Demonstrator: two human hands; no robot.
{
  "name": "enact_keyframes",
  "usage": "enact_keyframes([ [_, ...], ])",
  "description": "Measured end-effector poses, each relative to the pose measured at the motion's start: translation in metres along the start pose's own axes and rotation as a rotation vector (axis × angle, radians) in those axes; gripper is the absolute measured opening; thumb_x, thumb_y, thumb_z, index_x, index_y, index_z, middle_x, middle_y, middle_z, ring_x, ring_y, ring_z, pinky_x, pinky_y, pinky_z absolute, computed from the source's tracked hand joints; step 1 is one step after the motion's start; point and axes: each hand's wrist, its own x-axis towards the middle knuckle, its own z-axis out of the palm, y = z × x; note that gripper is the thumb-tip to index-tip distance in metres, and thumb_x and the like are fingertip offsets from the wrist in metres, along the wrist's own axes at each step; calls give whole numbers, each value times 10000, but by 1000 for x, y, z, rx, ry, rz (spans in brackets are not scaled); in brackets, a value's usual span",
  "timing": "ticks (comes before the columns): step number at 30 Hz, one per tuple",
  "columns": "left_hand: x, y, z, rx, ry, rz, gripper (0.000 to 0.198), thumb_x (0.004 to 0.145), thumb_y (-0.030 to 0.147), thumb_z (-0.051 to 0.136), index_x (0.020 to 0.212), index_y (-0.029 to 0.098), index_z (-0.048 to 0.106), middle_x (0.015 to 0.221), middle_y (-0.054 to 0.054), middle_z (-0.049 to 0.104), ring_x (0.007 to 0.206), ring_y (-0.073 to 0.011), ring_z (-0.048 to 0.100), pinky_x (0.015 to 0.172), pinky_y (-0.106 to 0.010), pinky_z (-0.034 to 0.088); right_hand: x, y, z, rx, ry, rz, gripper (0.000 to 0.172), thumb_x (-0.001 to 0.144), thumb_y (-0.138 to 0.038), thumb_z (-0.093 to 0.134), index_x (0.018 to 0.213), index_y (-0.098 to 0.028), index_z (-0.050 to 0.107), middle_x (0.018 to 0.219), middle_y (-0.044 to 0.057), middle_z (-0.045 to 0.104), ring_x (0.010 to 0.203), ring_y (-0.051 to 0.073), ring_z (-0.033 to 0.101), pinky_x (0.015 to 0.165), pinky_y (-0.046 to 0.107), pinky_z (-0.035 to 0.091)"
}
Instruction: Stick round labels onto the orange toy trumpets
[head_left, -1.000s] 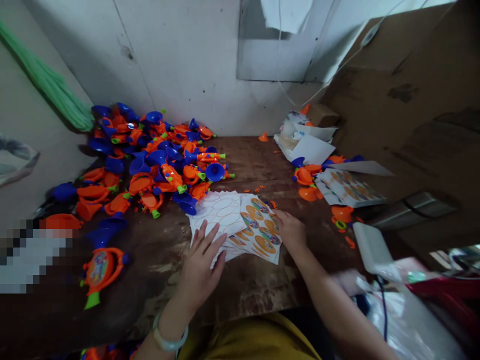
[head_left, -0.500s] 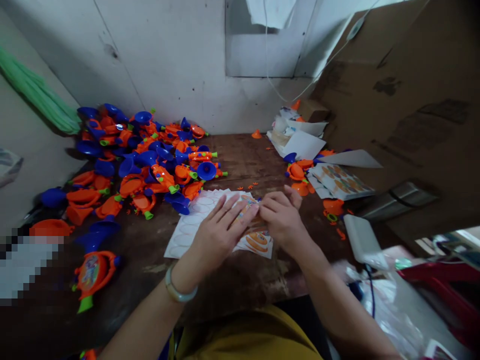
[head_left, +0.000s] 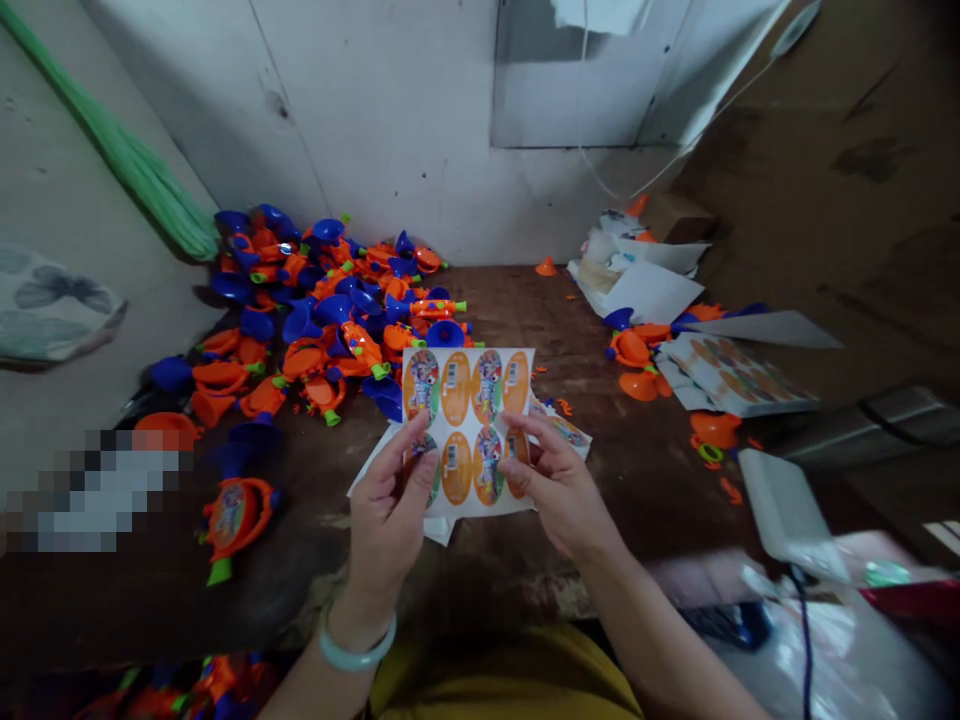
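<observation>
Both hands hold up a white sticker sheet (head_left: 469, 420) printed with several oval stickers in orange and cartoon designs. My left hand (head_left: 388, 515) pinches its lower left edge and my right hand (head_left: 559, 480) pinches its lower right edge. The sheet is lifted off the dark wooden table (head_left: 480, 560), above a small stack of other sticker sheets (head_left: 559, 428) and peeled backing sheets lying flat. A single orange and blue toy trumpet (head_left: 238, 518) with a sticker on it lies to the left of my left hand.
A big pile of orange and blue toy trumpets (head_left: 322, 310) fills the table's back left. More sticker sheets (head_left: 724, 372), papers and a few toys lie at the right. A white device (head_left: 784, 512) with a cable sits at the near right. A green bundle (head_left: 142, 170) leans on the left wall.
Both hands were pressing on the stack of sheets on the table; now they have picked one printed sticker sheet up and hold it raised and facing me.
</observation>
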Motion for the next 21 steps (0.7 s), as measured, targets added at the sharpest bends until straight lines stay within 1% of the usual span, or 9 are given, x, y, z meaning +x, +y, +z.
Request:
enact_keyframes([
  [2, -2, 6, -6, 11, -69, 4, 507, 959, 358, 861, 1451, 277, 771, 1237, -62, 874, 1092, -237, 843, 979, -357, 696, 2, -6, 3, -7, -34, -10, 342, 875, -325, 884, 1213, -322, 835, 1149, 20, 793, 898, 167, 735, 799, 318, 662],
  [4, -2, 11, -13, 115, -128, 62, 554, 950, 317, 861, 1489, 270, 746, 1082, -47, 895, 924, -214, 855, 854, -304, 705, 1, -12, 4, -82, -10, -89, 334, 881, -268, 856, 1211, -305, 826, 993, -7, 800, 814, 163, 719, 736, 295, 638],
  [6, -2, 16, -20, 286, -131, 181, 483, 944, 277, 851, 1423, 266, 791, 1000, -38, 897, 815, -198, 846, 761, -259, 682, 0, -16, 3, -216, 52, -242, 360, 874, -177, 817, 1209, -307, 829, 991, -10, 805, 814, 165, 724, 727, 287, 622],
  [9, 0, 21, -26, 441, -86, 350, 220, 941, 244, 830, 1152, 264, 887, 949, -27, 894, 732, -183, 832, 678, -223, 640, -2, -20, 3, -437, 109, -495, 344, 931, -83, 702, 1124, -328, 848, 917, -15, 759, 807, 169, 708, 728, 291, 602],
  [11, 1, 24, -28, 416, -81, 355, 97, 935, 225, 825, 998, 256, 893, 813, -1, 865, 627, -159, 786, 599, -200, 596, -2, -22, 3, -581, 144, -593, 313, 973, -85, 673, 1053, -329, 853, 920, 5, 705, 841, 187, 694, 739, 316, 593],
  [14, 1, 28, -27, 345, -99, 320, 79, 922, 193, 830, 932, 245, 888, 684, 26, 813, 508, -127, 698, 497, -176, 511, -2, -26, 10, -848, 184, -630, 254, 993, -134, 709, 1093, -321, 849, 1201, 87, 713, 1141, 289, 691, 920, 452, 595],
  [17, -3, 33, -24, 329, -155, 382, 119, 939, 181, 804, 990, 232, 898, 716, 12, 825, 506, -120, 684, 511, -175, 508, -8, -34, 24, -994, 67, -689, 310, 1013, -125, 702, 1214, -338, 801, 1374, 75, 758, 1418, 353, 603, 1163, 578, 464],
  [19, -6, 37, -22, 312, -201, 388, 160, 987, 188, 745, 1022, 220, 897, 711, 6, 807, 523, -121, 677, 559, -184, 535, -12, -39, 35, -921, -62, -720, 319, 1045, -110, 672, 1243, -343, 763, 1224, 20, 836, 1323, 295, 685, 1195, 547, 431],
  [21, -9, 42, -22, 283, -244, 330, 229, 1043, 209, 667, 968, 203, 883, 657, 8, 750, 526, -124, 649, 585, -193, 541, -14, -43, 43, -797, -135, -747, 276, 1072, -113, 657, 1232, -319, 747, 1076, -17, 862, 1097, 218, 765, 1111, 461, 495],
])
